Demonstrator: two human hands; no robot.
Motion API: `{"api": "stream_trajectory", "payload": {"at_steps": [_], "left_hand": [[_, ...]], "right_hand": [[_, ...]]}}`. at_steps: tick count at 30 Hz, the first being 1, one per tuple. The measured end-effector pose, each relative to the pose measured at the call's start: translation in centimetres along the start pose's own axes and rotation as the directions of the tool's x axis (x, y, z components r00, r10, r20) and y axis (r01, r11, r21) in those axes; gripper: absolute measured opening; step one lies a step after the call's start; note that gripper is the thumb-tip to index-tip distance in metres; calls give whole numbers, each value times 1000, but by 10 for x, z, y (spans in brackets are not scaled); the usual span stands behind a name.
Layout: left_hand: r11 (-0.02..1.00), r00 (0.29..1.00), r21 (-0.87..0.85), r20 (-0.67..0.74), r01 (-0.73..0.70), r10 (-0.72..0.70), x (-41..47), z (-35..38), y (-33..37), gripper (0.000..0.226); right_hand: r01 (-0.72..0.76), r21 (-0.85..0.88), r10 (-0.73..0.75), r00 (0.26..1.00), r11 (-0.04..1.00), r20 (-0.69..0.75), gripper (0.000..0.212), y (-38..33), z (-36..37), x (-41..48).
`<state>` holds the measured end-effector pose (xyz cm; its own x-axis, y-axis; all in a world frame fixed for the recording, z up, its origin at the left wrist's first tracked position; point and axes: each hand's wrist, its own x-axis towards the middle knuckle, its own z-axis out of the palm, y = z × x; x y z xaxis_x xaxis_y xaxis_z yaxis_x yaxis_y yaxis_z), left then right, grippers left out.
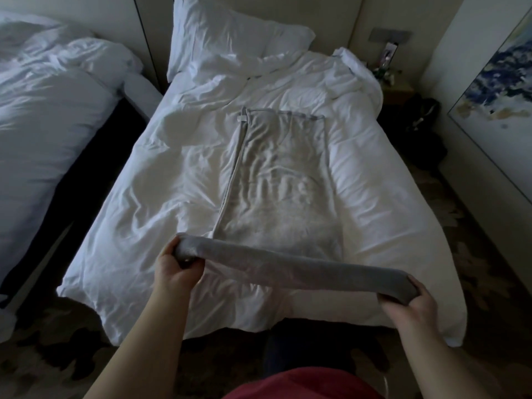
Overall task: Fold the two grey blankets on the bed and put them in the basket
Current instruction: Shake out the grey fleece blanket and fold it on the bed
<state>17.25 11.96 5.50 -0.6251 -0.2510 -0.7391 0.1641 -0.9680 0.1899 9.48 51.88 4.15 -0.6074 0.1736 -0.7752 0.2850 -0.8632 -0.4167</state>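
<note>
A grey blanket (276, 180) lies as a long folded strip down the middle of the white bed (161, 191), its far end near the pillow. Its near end is lifted off the bed and doubled over into a thick band (290, 269) stretched between my hands. My left hand (180, 269) grips the left corner of that band. My right hand (408, 305) grips the right corner, close to the bed's foot. Only this one grey blanket shows, and no basket is in view.
A large white pillow (227, 38) leans at the headboard. A second white bed (49, 110) stands to the left across a dark gap. A nightstand (395, 90) and a dark bag (423, 116) sit at the right, with a painting (501, 90) on the right wall.
</note>
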Motion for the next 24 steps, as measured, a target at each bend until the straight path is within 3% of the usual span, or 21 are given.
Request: {"api": "stream_trajectory", "payload": {"at_steps": [5,8,9,10,11,12,13,14,16,18,21,23,24], "left_hand": [[1000,999,-13,-25,-23,22,72,66,3,15],[983,998,-180,36,-41,48,122,86,-1,31],[957,994,-290,110,11,22,142,88,-3,39],[959,991,-283,133,34,4,161,88,-7,43],[994,997,-109,80,22,-13,179,88,-9,42],[977,1000,214,-19,4,0,198,86,-12,34],[869,995,495,-94,29,20,216,84,-18,20],[748,988,660,-147,65,44,230,79,-27,9],[597,958,790,-260,142,117,255,68,-43,7],[538,932,828,-305,157,198,272,56,-53,10],[349,915,933,-215,89,342,282,38,-55,34],[95,864,995,-78,35,498,279,29,-49,37],[-13,825,999,-19,32,564,279,25,-44,39]], "right_hand": [[-26,-5,26,997,1000,79,20,-7,78,63],[-35,24,34,999,999,27,23,-4,125,112],[-37,-13,37,999,999,-10,22,-1,139,131],[-48,-65,44,998,997,-49,19,4,151,149],[-64,-120,54,995,991,-83,16,11,160,167],[-87,-178,69,992,980,-101,15,20,167,182],[-107,-237,83,991,966,-107,15,32,174,196],[-120,-296,94,990,948,-101,15,44,180,208],[-146,-422,125,989,894,-79,15,70,186,227],[-169,-527,148,986,833,-82,15,93,184,240],[-155,-608,100,987,779,-124,13,107,170,255],[-81,-671,-43,985,737,-166,10,105,161,263],[-12,-767,-177,971,642,-163,10,101,156,267]]}}
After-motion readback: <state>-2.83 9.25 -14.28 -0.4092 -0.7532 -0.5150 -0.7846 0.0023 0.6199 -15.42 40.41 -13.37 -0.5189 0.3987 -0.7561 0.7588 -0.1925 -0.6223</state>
